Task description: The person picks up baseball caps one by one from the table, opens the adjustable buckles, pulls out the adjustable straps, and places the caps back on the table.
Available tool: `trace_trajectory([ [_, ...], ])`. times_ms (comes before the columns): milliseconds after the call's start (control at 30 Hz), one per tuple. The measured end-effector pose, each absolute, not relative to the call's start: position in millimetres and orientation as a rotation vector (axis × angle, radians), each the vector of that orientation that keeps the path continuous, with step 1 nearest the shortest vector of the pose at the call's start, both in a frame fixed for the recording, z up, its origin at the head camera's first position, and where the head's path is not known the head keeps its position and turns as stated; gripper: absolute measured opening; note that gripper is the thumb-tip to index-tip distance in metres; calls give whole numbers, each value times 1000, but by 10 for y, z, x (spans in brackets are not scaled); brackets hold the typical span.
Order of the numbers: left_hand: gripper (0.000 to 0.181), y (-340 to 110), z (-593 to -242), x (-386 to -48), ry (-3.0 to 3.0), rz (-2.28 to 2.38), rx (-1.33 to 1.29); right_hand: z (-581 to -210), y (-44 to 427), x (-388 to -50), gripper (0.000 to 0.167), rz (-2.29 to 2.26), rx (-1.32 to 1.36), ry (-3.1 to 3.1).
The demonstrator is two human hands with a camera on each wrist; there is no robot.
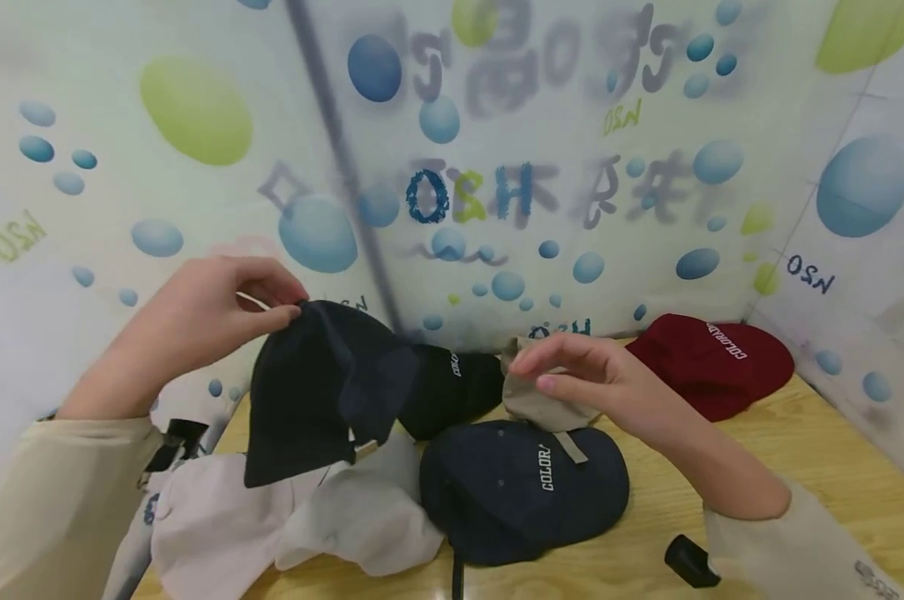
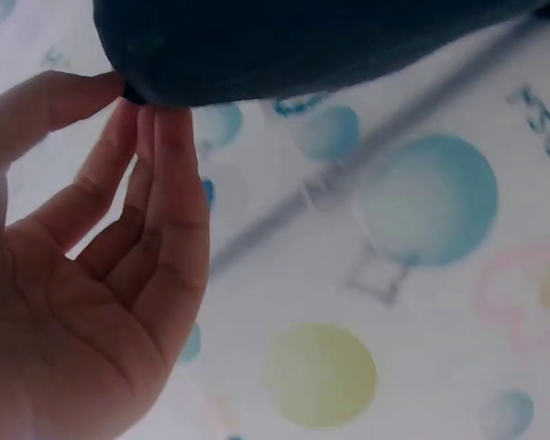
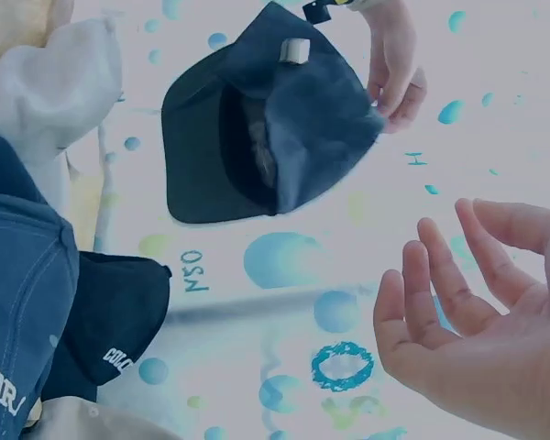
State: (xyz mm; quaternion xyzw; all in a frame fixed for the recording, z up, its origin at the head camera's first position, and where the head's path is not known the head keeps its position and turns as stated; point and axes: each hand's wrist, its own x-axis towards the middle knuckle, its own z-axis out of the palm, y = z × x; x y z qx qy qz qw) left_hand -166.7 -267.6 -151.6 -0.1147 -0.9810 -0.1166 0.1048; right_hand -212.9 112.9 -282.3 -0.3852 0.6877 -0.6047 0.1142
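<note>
My left hand (image 1: 219,312) pinches the top of a dark navy baseball cap (image 1: 320,383) between thumb and fingertips. The cap hangs in the air, its back strap and small metal buckle (image 1: 365,450) turned toward me. In the left wrist view the fingertips meet at the crown button of that cap (image 2: 257,50). Over the caps on the table my right hand (image 1: 609,379) hovers, fingers loosely bent and holding nothing. Beneath it lie a beige cap (image 1: 537,404) and a navy cap (image 1: 489,492) with white "COLOR" lettering.
A black cap (image 1: 452,387) sits behind the raised one. A dark red cap (image 1: 710,367) lies at the back right of the wooden table (image 1: 781,467). Pale pink (image 1: 212,521) and light grey (image 1: 362,521) caps lie front left. A bubble-printed sheet (image 1: 571,150) stands behind.
</note>
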Motion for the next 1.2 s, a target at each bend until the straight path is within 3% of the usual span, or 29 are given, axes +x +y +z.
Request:
trace_trajectory([
  [267, 22, -3017, -1703, -1846, -2940, -151, -11, -2885, 1200, -2166, 21, -1740, -1101, 2073],
  [733, 9, -3289, -2812, -2289, -2972, -25, 221, -2944, 1251, -2146, 19, -1699, -1099, 2098],
  [900, 13, -3380, -3073, -2343, -3081, -42, 204, -3009, 1272, -2185, 19, -1655, -1116, 2096],
  [1067, 20, -3386, -3136, -2346, -3157, -101, 154, -3115, 1224, -2379, 24, -1430, -1159, 2321],
  [1200, 31, -3045, -2958, -2370, -3144, -133, 91, -3174, 1123, -2614, 47, -1094, -1226, 2645],
])
